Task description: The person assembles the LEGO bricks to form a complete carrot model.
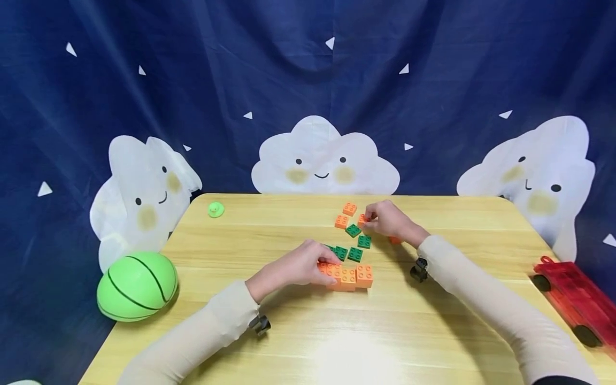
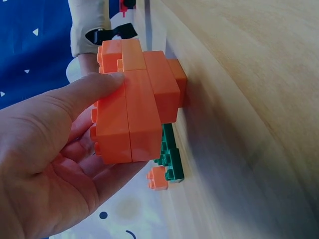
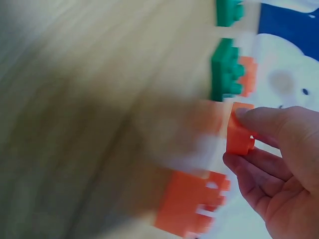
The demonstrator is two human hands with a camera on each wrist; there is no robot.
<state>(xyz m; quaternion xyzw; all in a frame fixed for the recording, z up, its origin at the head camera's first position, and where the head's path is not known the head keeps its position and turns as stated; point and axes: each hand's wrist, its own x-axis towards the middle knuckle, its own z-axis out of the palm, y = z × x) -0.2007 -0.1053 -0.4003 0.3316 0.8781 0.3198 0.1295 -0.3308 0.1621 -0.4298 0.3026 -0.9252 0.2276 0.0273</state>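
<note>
My left hand (image 1: 308, 263) grips a built-up block of orange toy bricks (image 2: 132, 107) by its left end, low over the table. In the left wrist view the thumb presses its side, and the assembly is stepped. Farther back, my right hand (image 1: 391, 218) pinches a single orange brick (image 3: 240, 130) between thumb and fingers. Close by lie two loose orange bricks, one orange brick (image 1: 349, 208) behind the other orange brick (image 1: 341, 221). Several green bricks, among them one green brick (image 1: 355, 254), are scattered between the hands. Another orange brick (image 1: 395, 240) is partly hidden beneath the right wrist.
On the wooden table (image 1: 269, 224), a green ball (image 1: 137, 286) sits at the left edge. A small green duck toy (image 1: 216, 209) is at the back left. A red toy car (image 1: 577, 305) stands at the right edge. Behind hangs a dark blue curtain (image 1: 289, 69) with clouds.
</note>
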